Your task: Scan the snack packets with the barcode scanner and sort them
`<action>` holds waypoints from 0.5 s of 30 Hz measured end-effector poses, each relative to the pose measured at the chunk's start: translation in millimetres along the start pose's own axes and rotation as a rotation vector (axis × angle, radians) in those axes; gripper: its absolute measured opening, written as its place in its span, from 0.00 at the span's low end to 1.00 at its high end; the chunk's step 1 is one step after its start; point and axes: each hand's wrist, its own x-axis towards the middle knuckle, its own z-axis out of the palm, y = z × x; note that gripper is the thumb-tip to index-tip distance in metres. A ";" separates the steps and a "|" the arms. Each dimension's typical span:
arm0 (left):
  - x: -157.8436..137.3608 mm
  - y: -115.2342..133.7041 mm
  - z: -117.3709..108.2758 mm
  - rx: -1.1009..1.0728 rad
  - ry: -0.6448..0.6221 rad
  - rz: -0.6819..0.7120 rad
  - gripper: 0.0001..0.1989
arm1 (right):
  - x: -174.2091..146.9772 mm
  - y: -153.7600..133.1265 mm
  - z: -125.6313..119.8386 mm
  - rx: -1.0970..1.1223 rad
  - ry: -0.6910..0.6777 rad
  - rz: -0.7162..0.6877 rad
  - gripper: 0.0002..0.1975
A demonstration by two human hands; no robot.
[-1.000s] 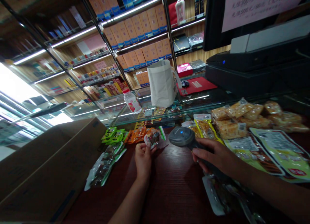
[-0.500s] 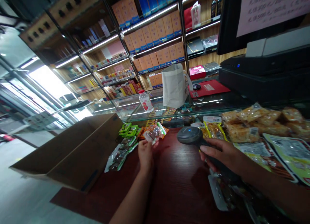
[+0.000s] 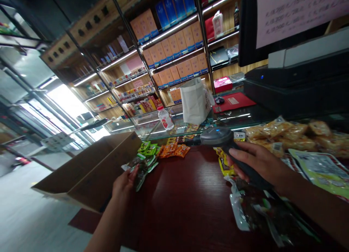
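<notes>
My right hand is wrapped round the handle of a dark barcode scanner, held above the counter with its blue light lit. My left hand is at the left pile, its fingers closed on a clear snack packet with dark contents. Just beyond that packet are green snack packets and orange snack packets. Below the scanner is a yellow-edged packet. More clear packets of dark food lie under my right forearm, which partly hides them.
An open cardboard box stands at the left. Bagged bread and a large green-and-white packet lie at the right. Behind are a red-capped bottle, a white bag and a monitor.
My left hand has moved left and nearer with a clear packet, from the orange packets to the pile beside the box. The scanner has risen slightly. The view has shifted a little.
</notes>
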 end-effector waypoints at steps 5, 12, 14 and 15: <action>1.0 10.1 -1.3 0.003 -0.017 -0.057 0.20 | -1.1 -5.3 -0.9 -0.023 -0.008 -0.036 0.19; -10.1 2.6 -8.1 -0.032 -0.033 -0.082 0.17 | -1.0 -6.0 -6.0 0.006 0.007 -0.073 0.17; -13.8 1.8 -12.2 -0.046 -0.049 -0.069 0.16 | -1.7 -7.0 -6.9 0.015 0.014 -0.076 0.16; -16.2 1.9 -14.6 -0.058 -0.072 -0.047 0.15 | -1.9 -7.8 -7.4 0.016 0.021 -0.074 0.16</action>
